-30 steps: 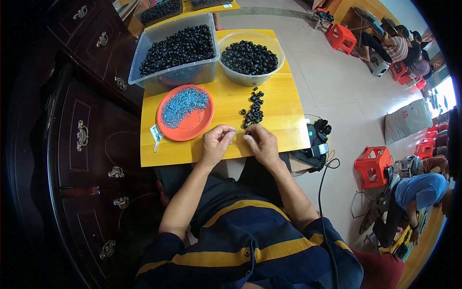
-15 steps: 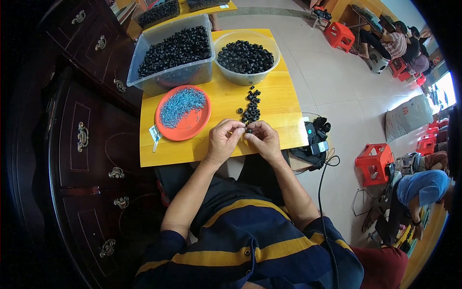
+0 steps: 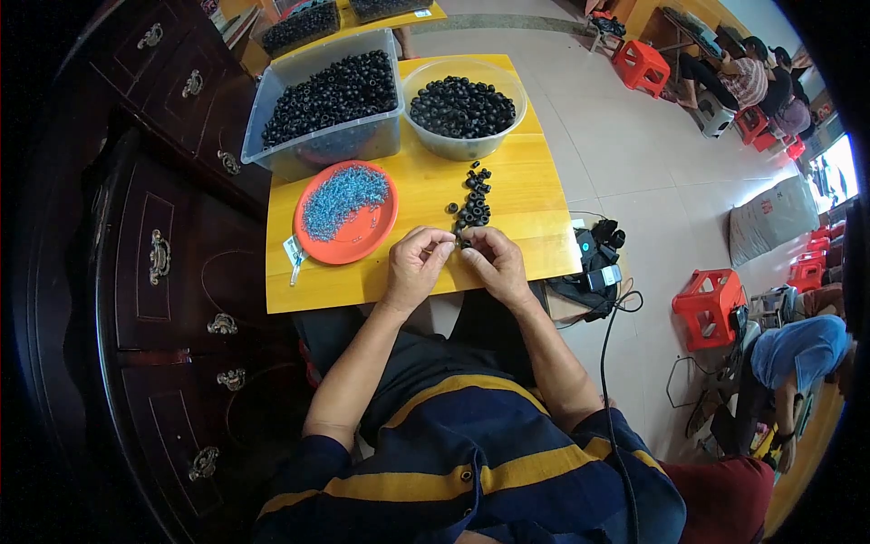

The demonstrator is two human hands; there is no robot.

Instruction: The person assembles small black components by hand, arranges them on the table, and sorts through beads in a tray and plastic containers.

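Observation:
My left hand (image 3: 415,270) is closed in a pinch above the table's near edge; whatever is between its fingertips is too small to make out. Close beside it, my right hand (image 3: 498,265) has thumb and forefinger around a small black ring-shaped part (image 3: 465,242), partly hidden by the fingers. Just beyond the fingertips lies a loose string of small black ring-shaped pieces (image 3: 480,218). To their left, an orange plate (image 3: 373,234) carries many tiny clear-blue pieces (image 3: 337,201), heaped toward its far left side.
Behind the plate stands a clear rectangular bin (image 3: 340,150) full of black pieces; right of it, a round tub (image 3: 467,147) holds more. A dark wooden cabinet (image 3: 172,299) flanks the yellow table (image 3: 426,190). Red stools (image 3: 707,308) and other seated people are at the right.
My left fingertips have drawn slightly left, away from my right fingertips. My right hand stays almost in place around the black part.

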